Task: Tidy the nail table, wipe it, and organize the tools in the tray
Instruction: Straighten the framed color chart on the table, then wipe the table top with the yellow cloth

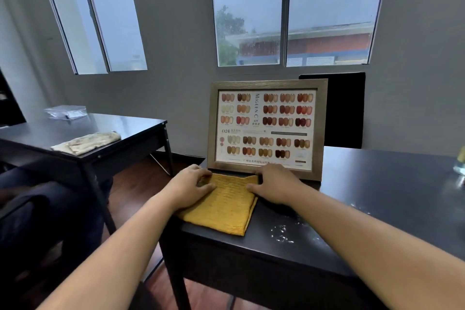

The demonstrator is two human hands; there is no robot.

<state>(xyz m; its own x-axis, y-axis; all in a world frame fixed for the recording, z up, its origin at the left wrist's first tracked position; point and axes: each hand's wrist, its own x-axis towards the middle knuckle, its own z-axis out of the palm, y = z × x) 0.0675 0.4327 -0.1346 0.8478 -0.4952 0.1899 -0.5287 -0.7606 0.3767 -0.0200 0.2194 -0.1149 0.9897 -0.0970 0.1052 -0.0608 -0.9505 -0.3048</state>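
Observation:
A folded yellow cloth (pixel 226 206) lies on the near left corner of the black nail table (pixel 377 184). My left hand (pixel 187 186) rests on the cloth's left edge, fingers bent over its far corner. My right hand (pixel 274 185) presses on the cloth's right edge with the thumb pointing left. Just behind both hands a framed nail colour chart (pixel 266 128) stands upright. White specks and dust (pixel 284 233) lie on the table to the right of the cloth.
A second black table (pixel 83 131) stands to the left with a beige folded cloth (pixel 85 143) and a clear plastic box (pixel 66 112) on it. A glass item (pixel 460 163) shows at the right edge. A black chair back (pixel 344 108) stands behind the frame.

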